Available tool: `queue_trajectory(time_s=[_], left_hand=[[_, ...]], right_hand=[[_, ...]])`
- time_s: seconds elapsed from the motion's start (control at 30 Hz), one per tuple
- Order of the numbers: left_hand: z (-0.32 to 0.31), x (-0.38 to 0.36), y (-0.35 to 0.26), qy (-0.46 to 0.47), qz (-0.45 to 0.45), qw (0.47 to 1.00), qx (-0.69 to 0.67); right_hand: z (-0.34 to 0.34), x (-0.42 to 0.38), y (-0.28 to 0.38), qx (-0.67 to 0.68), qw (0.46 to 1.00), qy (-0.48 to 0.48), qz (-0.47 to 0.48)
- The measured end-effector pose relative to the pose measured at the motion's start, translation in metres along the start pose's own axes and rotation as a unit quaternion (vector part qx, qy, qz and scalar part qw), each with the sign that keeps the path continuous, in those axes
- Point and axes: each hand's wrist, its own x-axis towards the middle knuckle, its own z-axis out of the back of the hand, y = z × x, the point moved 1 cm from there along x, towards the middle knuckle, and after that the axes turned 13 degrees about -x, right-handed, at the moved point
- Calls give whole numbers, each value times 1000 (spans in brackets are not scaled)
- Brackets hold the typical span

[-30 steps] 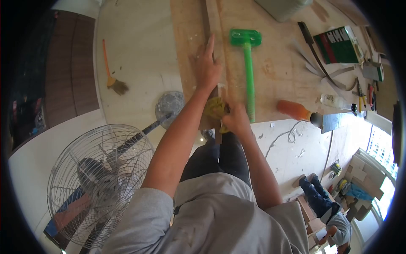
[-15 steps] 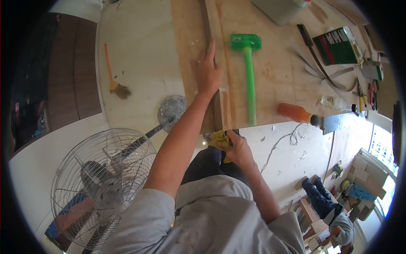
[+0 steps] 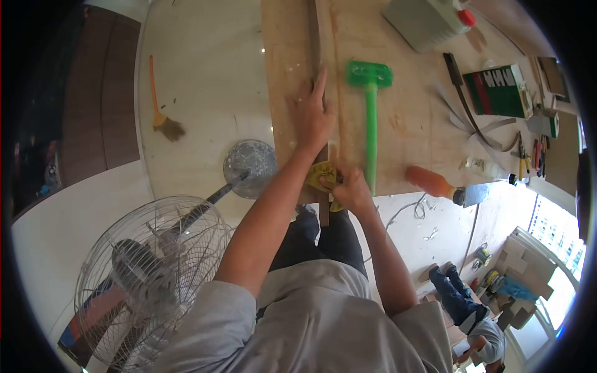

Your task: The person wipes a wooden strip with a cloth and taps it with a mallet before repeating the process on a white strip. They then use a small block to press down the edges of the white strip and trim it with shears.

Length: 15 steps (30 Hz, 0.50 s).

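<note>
A long, narrow brown wood strip [image 3: 316, 37] lies along the left part of the plywood worktop, its near end jutting past the front edge. My left hand [image 3: 313, 126] rests on the strip with its index finger stretched forward along it and other fingers apart. Closer to my body, my right hand [image 3: 353, 188] is closed around a crumpled yellow cloth [image 3: 321, 176], which lies against the strip near the table's front edge. To the right of both hands is a green mallet [image 3: 371, 124], its head pointing away from me.
An orange bottle [image 3: 432, 182] lies on the worktop's [image 3: 410, 118] front right, near a clear bottle [image 3: 485, 166]. Farther back are a jerrycan [image 3: 429, 28] and a green tin [image 3: 497, 90]. A fan [image 3: 152, 267] stands left, a broom [image 3: 165, 124] beyond. Another person [image 3: 479, 329] is at lower right.
My right hand has moved forward with the yellow cloth, from the table's edge onto the strip. More of the strip's near end now shows. The view has shifted slightly.
</note>
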Motion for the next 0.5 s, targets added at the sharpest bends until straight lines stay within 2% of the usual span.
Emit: queue_trajectory(time_s=[0.17, 0.27, 0.33, 0.43, 0.5], left_hand=[[-2, 1, 3, 3, 0, 1000, -14], [2, 1, 0, 13, 5, 999, -31], [3, 1, -7, 19, 6, 999, -28], [16, -1, -6, 11, 24, 972, -232], [46, -44, -26, -6, 87, 936, -341]], right_hand=[[19, 37, 16, 5, 1000, -9, 15], [19, 55, 9, 18, 998, 4, 65], [23, 50, 12, -17, 999, -9, 49], [23, 44, 15, -45, 996, -38, 60], [29, 40, 22, -58, 996, -33, 56]])
